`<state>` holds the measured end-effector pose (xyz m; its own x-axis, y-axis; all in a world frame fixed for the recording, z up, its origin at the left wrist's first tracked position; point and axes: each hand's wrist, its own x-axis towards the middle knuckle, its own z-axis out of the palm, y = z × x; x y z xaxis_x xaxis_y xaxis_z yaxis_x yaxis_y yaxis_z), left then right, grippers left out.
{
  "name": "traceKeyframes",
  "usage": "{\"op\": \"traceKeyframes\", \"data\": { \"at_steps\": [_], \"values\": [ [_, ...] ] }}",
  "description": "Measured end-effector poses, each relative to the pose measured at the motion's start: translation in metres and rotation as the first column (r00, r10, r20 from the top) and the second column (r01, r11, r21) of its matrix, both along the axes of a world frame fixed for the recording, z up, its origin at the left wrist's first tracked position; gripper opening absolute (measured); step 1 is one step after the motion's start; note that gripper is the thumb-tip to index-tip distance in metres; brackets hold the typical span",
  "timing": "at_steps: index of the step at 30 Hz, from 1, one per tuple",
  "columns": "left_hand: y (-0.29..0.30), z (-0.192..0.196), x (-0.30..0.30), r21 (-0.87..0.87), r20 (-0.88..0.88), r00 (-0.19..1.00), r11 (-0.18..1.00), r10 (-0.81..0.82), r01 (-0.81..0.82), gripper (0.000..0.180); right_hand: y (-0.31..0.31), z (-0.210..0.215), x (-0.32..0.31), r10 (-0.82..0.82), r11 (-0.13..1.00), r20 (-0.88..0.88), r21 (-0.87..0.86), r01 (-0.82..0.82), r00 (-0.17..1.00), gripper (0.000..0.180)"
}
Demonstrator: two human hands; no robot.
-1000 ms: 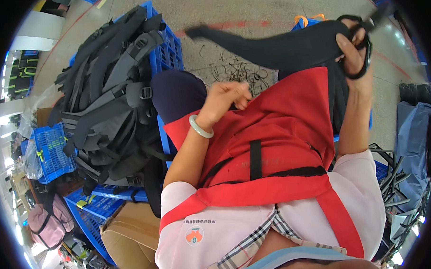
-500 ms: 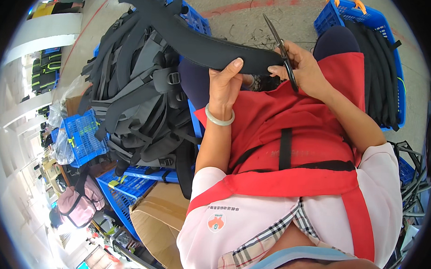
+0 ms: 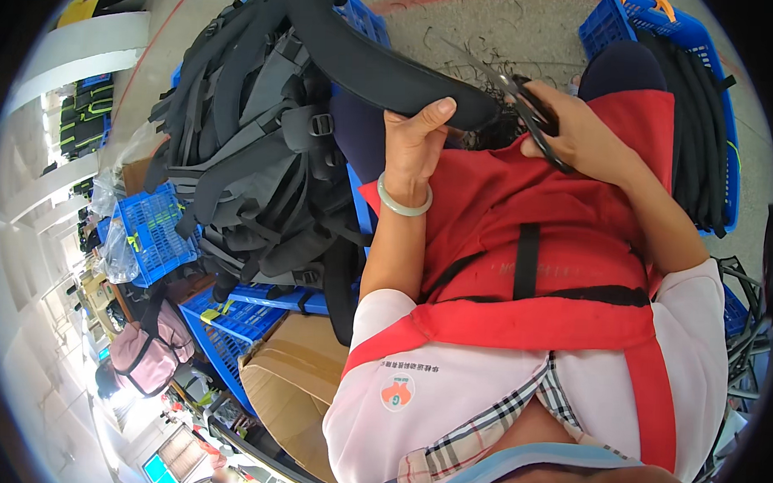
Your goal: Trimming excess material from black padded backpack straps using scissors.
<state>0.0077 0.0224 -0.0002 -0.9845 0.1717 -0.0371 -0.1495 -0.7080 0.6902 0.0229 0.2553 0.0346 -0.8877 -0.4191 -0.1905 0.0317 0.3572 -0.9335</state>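
My left hand (image 3: 414, 140) grips a long black padded strap (image 3: 367, 66) near its right end, thumb on top and fingers underneath. The strap curves up and left over a heap of straps. In my right hand (image 3: 582, 133) is a pair of black-handled scissors (image 3: 540, 119), its fingers through and around the handles. The blades, somewhat blurred, point up and left, just beyond the strap's right end and apart from it. A large heap of black and grey padded straps with buckles (image 3: 253, 152) lies to the left of my left hand.
At the upper right, a blue crate (image 3: 732, 134) holds several black padded strips (image 3: 692, 141). Dark thread scraps (image 3: 486, 62) litter the floor. A cardboard box (image 3: 292, 383), blue crates (image 3: 153, 233) and a pink bag (image 3: 148, 352) stand at left. Black tubing (image 3: 745, 339) lies at right.
The scissors and my right hand have drawn away to the right from the strap's end. The strap's right end has tipped downward in my left hand.
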Motion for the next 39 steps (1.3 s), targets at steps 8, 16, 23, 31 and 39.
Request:
{"op": "traceKeyframes", "data": {
  "at_steps": [8, 16, 23, 31, 39],
  "values": [
    [0.003, 0.004, 0.002, -0.036, -0.037, 0.998, 0.998, -0.055, 0.054, 0.030, 0.030, 0.013, 0.016, 0.183, 0.958, -0.094, 0.242, -0.156, 0.979, 0.068],
    [0.005, -0.003, 0.007, -0.095, -0.005, 0.996, 0.991, -0.092, 0.091, 0.028, 0.025, 0.014, 0.009, 0.204, 0.951, -0.059, 0.248, -0.184, 0.977, 0.069],
    [0.001, -0.005, 0.004, -0.077, -0.014, 0.995, 0.993, -0.094, 0.093, 0.030, 0.026, 0.017, 0.012, 0.161, 0.950, -0.038, 0.277, -0.144, 0.986, 0.065],
    [0.011, 0.007, 0.007, -0.051, 0.021, 0.998, 0.997, -0.059, 0.060, 0.028, 0.021, 0.014, 0.009, 0.140, 0.954, 0.028, 0.264, -0.143, 0.990, 0.063],
    [0.002, -0.005, 0.004, -0.094, -0.019, 0.997, 0.993, -0.069, 0.067, 0.030, 0.023, 0.019, 0.012, 0.176, 0.947, -0.060, 0.284, -0.152, 0.983, 0.061]
  ]
}}
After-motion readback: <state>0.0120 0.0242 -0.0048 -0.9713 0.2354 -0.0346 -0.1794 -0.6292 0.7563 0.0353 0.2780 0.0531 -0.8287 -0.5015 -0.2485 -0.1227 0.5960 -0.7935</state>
